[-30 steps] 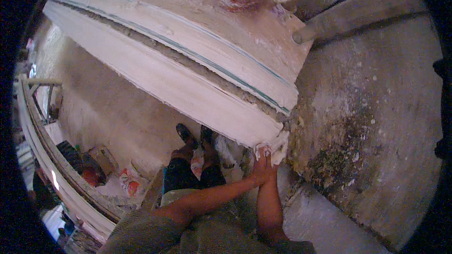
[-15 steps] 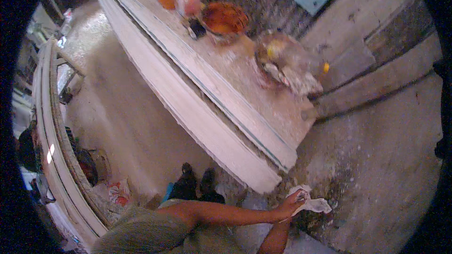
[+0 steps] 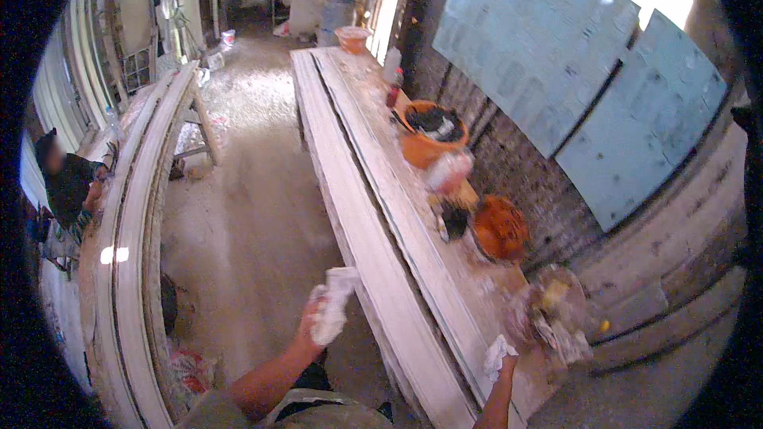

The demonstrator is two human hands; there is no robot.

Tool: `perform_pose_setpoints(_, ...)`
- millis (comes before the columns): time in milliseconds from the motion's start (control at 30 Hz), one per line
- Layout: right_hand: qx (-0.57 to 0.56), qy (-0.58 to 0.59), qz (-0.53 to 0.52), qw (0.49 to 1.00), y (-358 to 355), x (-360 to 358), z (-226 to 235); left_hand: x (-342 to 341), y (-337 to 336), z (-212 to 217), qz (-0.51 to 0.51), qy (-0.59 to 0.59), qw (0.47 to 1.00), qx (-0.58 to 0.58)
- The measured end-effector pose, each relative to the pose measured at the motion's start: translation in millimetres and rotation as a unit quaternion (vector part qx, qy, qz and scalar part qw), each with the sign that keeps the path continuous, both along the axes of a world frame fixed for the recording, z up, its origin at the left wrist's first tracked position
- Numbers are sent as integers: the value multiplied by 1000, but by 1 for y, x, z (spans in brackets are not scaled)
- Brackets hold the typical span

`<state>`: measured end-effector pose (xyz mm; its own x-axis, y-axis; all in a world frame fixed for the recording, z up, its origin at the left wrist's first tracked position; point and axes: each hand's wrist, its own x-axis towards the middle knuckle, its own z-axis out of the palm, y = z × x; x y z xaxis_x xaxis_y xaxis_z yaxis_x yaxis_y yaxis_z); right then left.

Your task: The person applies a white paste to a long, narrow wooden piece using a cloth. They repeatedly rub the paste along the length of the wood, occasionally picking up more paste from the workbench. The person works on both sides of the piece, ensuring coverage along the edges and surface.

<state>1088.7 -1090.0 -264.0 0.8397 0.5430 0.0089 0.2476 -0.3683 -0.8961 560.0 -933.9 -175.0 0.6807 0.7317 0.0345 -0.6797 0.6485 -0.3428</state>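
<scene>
Left of the near end of a long white moulding strip, my left hand is closed round a white, rag-like wad. The wad's upper end comes close to the strip's left edge; whether it touches I cannot tell. Farther right, my right hand grips a crumpled white cloth over the bench's right side, beside a second, narrower white strip. A dark gap runs between the two strips. Both lie lengthwise on the bench.
Along the bench's right side stand an orange bowl, an orange tub with dark contents and a clouded plastic bag. Another bench with long strips is on the left, where a person works. Blue panels lean at the right wall.
My hands, together at the bench's near end before, are now apart: the left beside the wide strip, the right over the bench. The view has swung up and left, bringing the person into sight.
</scene>
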Motion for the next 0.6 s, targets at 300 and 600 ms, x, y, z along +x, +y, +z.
perform_pose_setpoints(300,-21,-1,117,993,365,-138,-22,-265,180,3,390,299,871,-24)
perform_pose_setpoints(600,-25,2,184,983,649,-259,-57,-384,393,18,458,414,787,-22)
